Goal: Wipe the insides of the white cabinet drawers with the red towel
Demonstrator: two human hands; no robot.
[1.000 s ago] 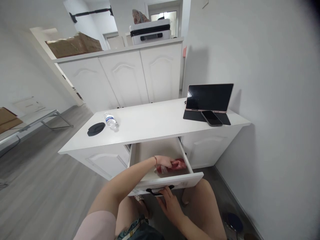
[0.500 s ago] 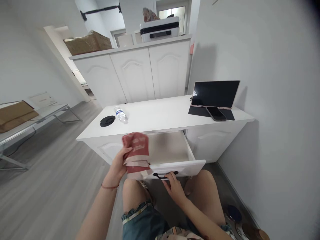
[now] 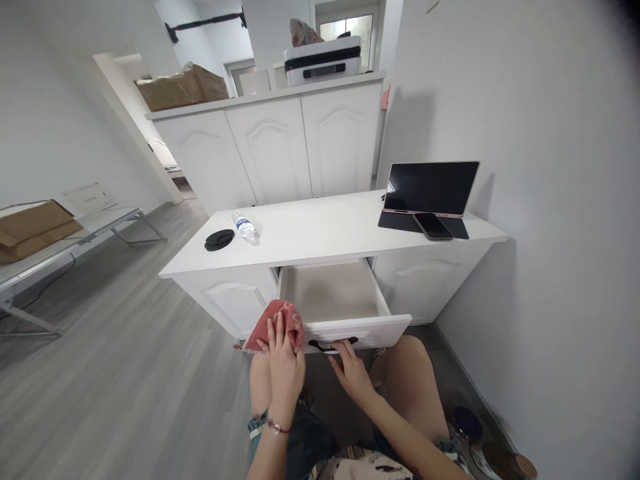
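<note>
A white drawer [image 3: 333, 293] stands pulled out of the low white cabinet, and its inside shows bare. My left hand [image 3: 285, 360] holds a folded red cloth [image 3: 270, 327] with pale marks, its fingers pressed over the cloth at the left end of the drawer front. The cloth hides that corner. My right hand [image 3: 354, 373] has its fingers hooked on the black drawer handle [image 3: 320, 347] at the middle of the front, with the thumb below it.
On the cabinet top [image 3: 310, 230] lie a plastic water bottle [image 3: 245, 227] and a black flat round item [image 3: 219, 240]. A tablet [image 3: 431, 189] on a stand and a phone [image 3: 433, 227] are at the right. My knees flank the drawer; a wall [image 3: 560, 200] rises at the right.
My left hand has turned over and brought the red cloth down from above the drawer's left side to its front's left end. My right hand stays on the handle.
</note>
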